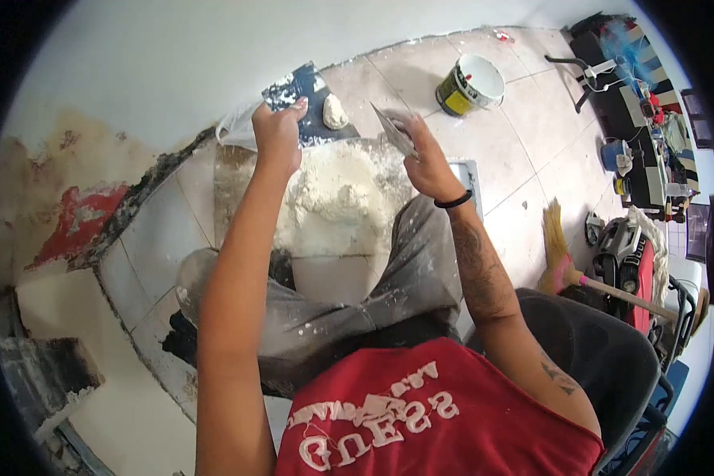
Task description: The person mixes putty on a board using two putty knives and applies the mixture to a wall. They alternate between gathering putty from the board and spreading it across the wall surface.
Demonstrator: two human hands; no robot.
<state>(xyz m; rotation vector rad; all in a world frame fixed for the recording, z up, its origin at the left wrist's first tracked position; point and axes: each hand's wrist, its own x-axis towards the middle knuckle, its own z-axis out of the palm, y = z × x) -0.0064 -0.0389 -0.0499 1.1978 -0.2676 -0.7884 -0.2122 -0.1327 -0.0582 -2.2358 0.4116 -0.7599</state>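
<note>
My left hand (280, 133) is closed on a dark, putty-smeared plate (313, 99), thumb on top. A whitish lump of putty (335, 113) sits on the plate near its right edge. To the right, my right hand (427, 156) grips a thin metal scraper (393, 133), its blade pointing up and to the left, apart from the plate. Below and between both hands lies a board (234, 178) with a heap of cream-coloured powder or putty (337, 190) on it.
A bucket (460, 94) stands on the tiles ahead. A wall (174, 63) with peeling patches runs along the left. To the right are a straw broom (557, 258), a black chair (591, 349) and shelves with various items.
</note>
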